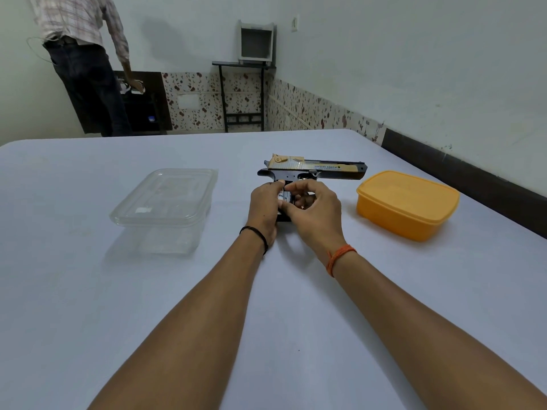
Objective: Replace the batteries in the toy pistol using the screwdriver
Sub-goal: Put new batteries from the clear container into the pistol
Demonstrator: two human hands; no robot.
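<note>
Toy pistol (313, 170) handle hidden under both hands; battery between fingertips barely visible; bystander cropped by top edge.

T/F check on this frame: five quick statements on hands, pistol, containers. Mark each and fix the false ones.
1. Both hands are at the pistol's grip. True: left hand and right hand meet there.
2. The pistol's barrel points toward the clear container. False: it points toward the orange container.
3. The clear container has its lid on. True.
4. The right hand holds a screwdriver. False: no screwdriver shows.
5. The orange container is open. False: its lid is on.
</note>
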